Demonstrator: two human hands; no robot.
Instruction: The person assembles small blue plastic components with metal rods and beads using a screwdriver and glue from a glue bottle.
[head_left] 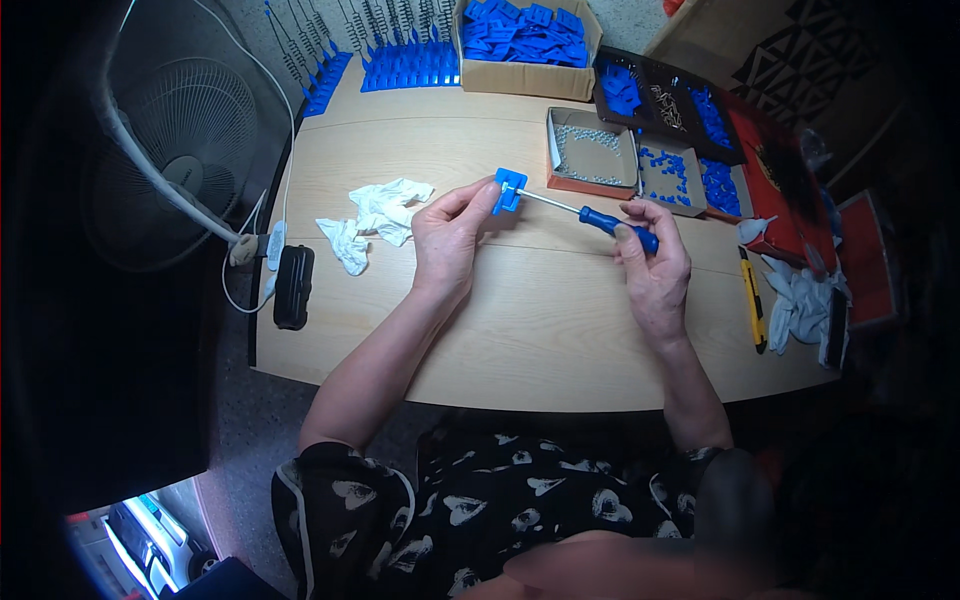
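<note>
Between the thumb and fingers of my left hand [447,238] is a small blue plastic part [509,190], held up over the middle of the table. My right hand [655,268] grips the blue handle of a screwdriver [606,222]. Its metal shaft points left, and the tip meets the blue part; whether a screw sits under the tip is too small to tell. White crumpled gloves [385,212] lie on the table to the left of my left hand.
A cardboard box of blue parts [530,80] stands at the back, beside rows of blue pieces with springs [410,68]. Small trays [592,185] hold metal bits and blue pieces at right. A yellow cutter [752,300] lies far right, a black power strip [293,288] far left.
</note>
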